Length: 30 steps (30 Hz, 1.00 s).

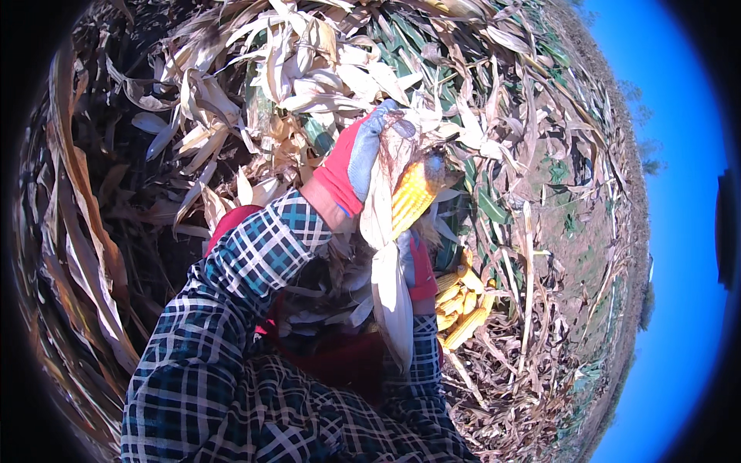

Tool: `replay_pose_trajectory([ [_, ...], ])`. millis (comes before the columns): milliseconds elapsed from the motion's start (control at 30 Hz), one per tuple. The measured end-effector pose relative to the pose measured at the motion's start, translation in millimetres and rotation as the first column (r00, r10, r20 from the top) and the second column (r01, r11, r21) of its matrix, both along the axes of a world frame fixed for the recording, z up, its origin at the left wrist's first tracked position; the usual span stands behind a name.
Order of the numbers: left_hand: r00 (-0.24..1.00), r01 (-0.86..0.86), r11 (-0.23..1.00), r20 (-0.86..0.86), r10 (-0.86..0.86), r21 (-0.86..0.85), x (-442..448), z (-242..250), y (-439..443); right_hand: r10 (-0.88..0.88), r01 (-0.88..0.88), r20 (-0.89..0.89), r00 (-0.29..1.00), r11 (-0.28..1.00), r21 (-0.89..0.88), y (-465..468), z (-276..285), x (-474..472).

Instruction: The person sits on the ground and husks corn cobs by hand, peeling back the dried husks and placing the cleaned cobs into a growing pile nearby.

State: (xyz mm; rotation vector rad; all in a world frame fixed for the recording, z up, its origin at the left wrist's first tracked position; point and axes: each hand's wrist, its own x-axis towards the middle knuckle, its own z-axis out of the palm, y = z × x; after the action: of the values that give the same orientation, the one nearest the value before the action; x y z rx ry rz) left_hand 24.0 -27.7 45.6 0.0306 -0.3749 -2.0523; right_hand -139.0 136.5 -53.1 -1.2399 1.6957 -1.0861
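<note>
A partly husked ear of corn is held in front of me, its yellow kernels bare on one side. My left hand, in a red glove with a grey palm, grips pale dry husk beside the ear's upper end. At the ear's lower end is my right hand, gloved the same way and closed around the base; its fingers are partly hidden. A long loose husk leaf hangs down from the ear between my forearms.
Several husked yellow ears lie in a pile right of my right forearm. Stripped husks are heaped beyond my left hand. Dry stalks and leaves litter the soil at the right. Tall dry leaves stand along the left side.
</note>
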Motion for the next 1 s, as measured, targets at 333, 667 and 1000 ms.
replay_pose_trajectory([
  [333,0.993,0.088,0.98,0.059,-0.1,0.178,-25,-20,22,-0.299,0.451,0.474,0.828,0.857,-0.248,-15,33,67],
  [667,0.949,-0.178,0.968,0.291,0.122,0.175,35,-30,-66,-0.064,0.658,0.788,0.612,0.595,-0.462,10,101,-31],
  [1000,0.654,-0.106,0.757,0.529,0.541,-0.645,-13,-1,-1,-0.553,0.51,0.006,0.833,0.765,-0.394,23,95,-18],
])
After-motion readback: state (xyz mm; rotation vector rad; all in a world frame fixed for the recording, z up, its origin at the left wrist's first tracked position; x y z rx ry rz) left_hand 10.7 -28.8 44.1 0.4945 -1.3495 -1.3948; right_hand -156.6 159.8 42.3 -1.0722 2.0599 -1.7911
